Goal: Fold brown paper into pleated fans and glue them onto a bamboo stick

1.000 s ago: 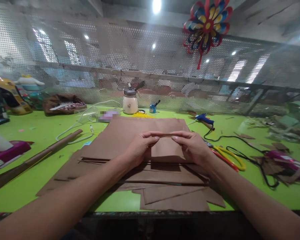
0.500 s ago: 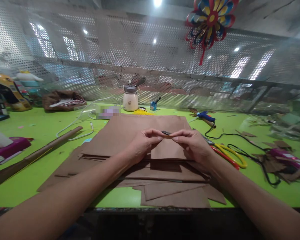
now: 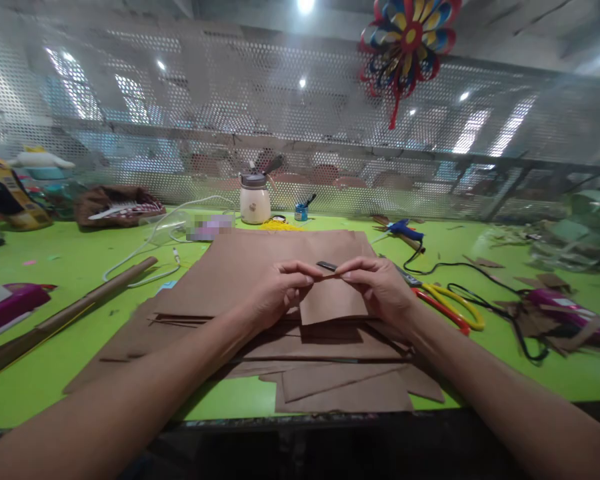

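Both hands are pinched over the far edge of a small piece of brown paper (image 3: 333,301), which is raised above a stack of larger brown paper sheets (image 3: 195,290). My left hand (image 3: 283,290) has its thumb and fingertips closed at the left end of that edge. Gripping the right end is my right hand (image 3: 377,283), its thumb and forefinger pressed together on the paper. A short dark strip (image 3: 327,266) shows just beyond the edge, between the two sets of fingertips; what it is I cannot make out.
Scissors with red and yellow handles (image 3: 455,307) lie right of the stack, with a blue glue gun (image 3: 405,230) behind. A rolled brown paper tube (image 3: 95,293) lies at left. A white bottle (image 3: 255,202) and a small blue jar (image 3: 301,212) stand at the back.
The whole view has shifted slightly. My left fingers have slid a little left and loosened into a lighter pinch, and the small paper's near edge tilts more.
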`<action>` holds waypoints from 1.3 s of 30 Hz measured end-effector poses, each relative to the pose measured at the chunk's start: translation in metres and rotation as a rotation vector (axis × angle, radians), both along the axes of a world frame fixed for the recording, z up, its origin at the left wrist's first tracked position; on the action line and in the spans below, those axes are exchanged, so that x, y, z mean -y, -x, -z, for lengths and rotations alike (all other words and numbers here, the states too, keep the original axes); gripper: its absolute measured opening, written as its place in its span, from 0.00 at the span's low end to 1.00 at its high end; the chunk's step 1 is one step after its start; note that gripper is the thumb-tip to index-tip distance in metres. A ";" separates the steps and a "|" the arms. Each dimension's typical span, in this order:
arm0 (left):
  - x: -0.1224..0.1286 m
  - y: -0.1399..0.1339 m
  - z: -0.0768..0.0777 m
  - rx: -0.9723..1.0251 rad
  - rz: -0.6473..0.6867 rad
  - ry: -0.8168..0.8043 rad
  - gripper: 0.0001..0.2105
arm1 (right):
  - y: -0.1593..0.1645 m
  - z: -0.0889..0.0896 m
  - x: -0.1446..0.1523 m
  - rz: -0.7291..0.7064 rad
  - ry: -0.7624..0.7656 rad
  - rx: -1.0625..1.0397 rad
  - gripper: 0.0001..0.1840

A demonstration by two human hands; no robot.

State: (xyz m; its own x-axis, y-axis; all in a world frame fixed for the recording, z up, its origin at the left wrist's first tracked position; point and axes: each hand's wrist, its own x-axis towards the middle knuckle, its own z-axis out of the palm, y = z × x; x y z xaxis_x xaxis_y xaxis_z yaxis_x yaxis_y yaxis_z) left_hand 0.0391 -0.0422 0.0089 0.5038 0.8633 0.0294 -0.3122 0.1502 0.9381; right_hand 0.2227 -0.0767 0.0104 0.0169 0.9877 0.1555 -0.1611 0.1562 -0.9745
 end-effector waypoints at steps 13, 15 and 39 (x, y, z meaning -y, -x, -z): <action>0.000 0.000 0.004 -0.261 0.217 -0.074 0.14 | 0.000 0.004 0.001 0.007 -0.171 0.310 0.05; -0.001 0.001 0.005 -0.262 0.208 -0.070 0.13 | 0.001 0.003 0.002 0.005 -0.164 0.315 0.05; 0.004 -0.005 0.006 -0.335 0.038 -0.106 0.13 | 0.007 0.007 0.002 -0.006 0.042 0.323 0.14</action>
State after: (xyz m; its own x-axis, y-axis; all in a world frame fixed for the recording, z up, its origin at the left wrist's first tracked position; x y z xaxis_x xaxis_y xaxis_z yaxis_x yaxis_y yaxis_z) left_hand 0.0437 -0.0461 0.0033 0.5319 0.8450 -0.0545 0.0192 0.0523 0.9984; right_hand 0.2154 -0.0783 0.0032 -0.0322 0.9933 0.1107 0.1564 0.1144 -0.9810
